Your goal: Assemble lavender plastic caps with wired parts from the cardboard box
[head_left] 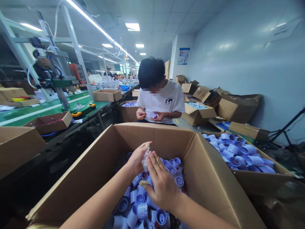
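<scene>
Currently between palms: crumpled, clear, film-like piece (pixel 145 161), above the heap in the big open brown cardboard carton (pixel 205 168).
Left hand (pixel 137 159): inside the carton mouth, palm against the clear piece; fingers largely hidden, can't tell whether they grasp it.
Right hand (pixel 162 187): same mouth, fingers outstretched and together against the piece, not curled round it; beige covering on the thumb.
Carton progress: judging by this view, many parts are in, loosely piled and unsorted; clear piece not set down. Done vs left: can't tell, heap depth hidden.
Carton contents: pale blue-violet plastic cups (pixel 142 210), short smooth cylinders, some with spoked or webbed ends, lying at mixed angles; reddish bits among them.
Carton walls: matt corrugated board, upright, cut edges rough.
Right of carton: second brown cardboard box (pixel 264 179), heaped with similar glossy cups.
Beyond carton: co-worker in white T-shirt (pixel 159 105), holding a small pale-violet piece (pixel 153 114).
Left of carton: green-topped bench (pixel 103 104), metal press (pixel 64 65) on it.
</scene>
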A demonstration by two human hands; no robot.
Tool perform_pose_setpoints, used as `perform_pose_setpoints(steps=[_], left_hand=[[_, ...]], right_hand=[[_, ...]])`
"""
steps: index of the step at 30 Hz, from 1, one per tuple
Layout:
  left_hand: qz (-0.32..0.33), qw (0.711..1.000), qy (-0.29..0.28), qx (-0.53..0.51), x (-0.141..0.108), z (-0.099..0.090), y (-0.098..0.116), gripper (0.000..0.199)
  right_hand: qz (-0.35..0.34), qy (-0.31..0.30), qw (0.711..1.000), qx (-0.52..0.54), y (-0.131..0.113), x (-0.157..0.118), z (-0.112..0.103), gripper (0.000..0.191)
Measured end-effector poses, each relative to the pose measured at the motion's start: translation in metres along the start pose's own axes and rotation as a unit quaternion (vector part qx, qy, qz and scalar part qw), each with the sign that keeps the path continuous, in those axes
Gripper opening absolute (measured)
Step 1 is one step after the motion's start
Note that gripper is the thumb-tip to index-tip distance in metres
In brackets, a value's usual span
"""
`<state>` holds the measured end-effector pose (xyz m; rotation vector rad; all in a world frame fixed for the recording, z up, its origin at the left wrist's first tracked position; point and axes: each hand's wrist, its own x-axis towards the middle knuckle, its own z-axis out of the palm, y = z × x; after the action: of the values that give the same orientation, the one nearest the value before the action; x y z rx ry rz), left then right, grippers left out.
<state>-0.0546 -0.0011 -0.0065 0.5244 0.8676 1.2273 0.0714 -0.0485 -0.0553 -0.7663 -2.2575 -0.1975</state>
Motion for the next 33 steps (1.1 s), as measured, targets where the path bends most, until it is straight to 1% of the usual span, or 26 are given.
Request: perform_pose_setpoints(steps=[2,3,5,7,9,11,12,14,16,18,19,20,21,23,24,26,28,29,33], left_hand=[[0.000,1.000,0.012,-0.003,-0.002,0.002,-0.001,0.021],[-0.008,1.000,0.022,-0.011,-0.004,0.002,-0.002,0.022],[-0.037,0.998,0.017,-0.045,-0.007,0.004,-0.004,0.022],[-0.063,0.995,-0.016,-0.078,-0.011,0.006,-0.004,0.020],[-0.086,0.991,-0.058,-0.087,-0.014,0.009,-0.003,0.017],[-0.107,0.989,-0.079,-0.067,-0.015,0.011,0.000,0.015],[-0.116,0.989,-0.075,-0.046,-0.014,0.012,0.002,0.017],[-0.131,0.990,-0.044,0.009,-0.010,0.012,0.006,0.029],[-0.107,0.992,-0.002,0.065,-0.002,0.011,0.012,0.035],[-0.046,0.994,0.034,0.092,0.006,0.009,0.021,0.036],[-0.009,0.994,0.049,0.094,0.010,0.007,0.028,0.034],[0.025,0.994,0.062,0.092,0.013,0.005,0.035,0.033],[0.051,0.992,0.073,0.088,0.016,0.004,0.043,0.032],[0.089,0.989,0.082,0.082,0.019,0.000,0.058,0.033],[0.105,0.988,0.082,0.082,0.020,-0.002,0.064,0.034],[0.126,0.985,0.082,0.086,0.022,-0.005,0.071,0.034],[0.141,0.982,0.085,0.094,0.024,-0.010,0.073,0.033],[0.148,0.980,0.088,0.098,0.026,-0.012,0.072,0.032],[0.173,0.974,0.100,0.106,0.033,-0.018,0.067,0.031]], right_hand=[[0.000,-0.025,1.000,-0.010,0.000,-0.001,0.004,0.076],[-0.001,-0.034,0.999,-0.014,-0.001,-0.001,0.006,0.079],[0.000,-0.034,0.999,-0.026,-0.001,-0.001,0.008,0.080],[-0.003,-0.018,0.999,-0.039,0.000,0.000,0.010,0.077],[-0.005,-0.002,0.999,-0.046,0.002,0.002,0.010,0.075],[0.000,-0.004,0.999,-0.049,0.004,0.005,0.008,0.072],[0.003,-0.014,0.999,-0.050,0.006,0.006,0.005,0.069],[0.000,-0.043,0.998,-0.043,0.009,0.010,-0.002,0.063],[-0.006,-0.058,0.998,-0.020,0.013,0.013,-0.009,0.053],[0.014,-0.051,0.999,0.013,0.021,0.017,-0.010,0.041],[0.040,-0.049,0.998,0.029,0.028,0.019,-0.007,0.036],[0.074,-0.057,0.995,0.046,0.035,0.021,-0.001,0.032],[0.113,-0.084,0.988,0.061,0.044,0.022,0.007,0.031],[0.179,-0.174,0.964,0.086,0.065,0.025,0.031,0.027],[0.201,-0.226,0.949,0.094,0.074,0.024,0.045,0.024],[0.219,-0.278,0.930,0.099,0.090,0.020,0.076,0.018],[0.226,-0.295,0.923,0.097,0.098,0.012,0.107,0.017],[0.229,-0.308,0.919,0.092,0.100,0.008,0.123,0.019],[0.230,-0.391,0.889,0.059,0.102,-0.004,0.183,0.048]])
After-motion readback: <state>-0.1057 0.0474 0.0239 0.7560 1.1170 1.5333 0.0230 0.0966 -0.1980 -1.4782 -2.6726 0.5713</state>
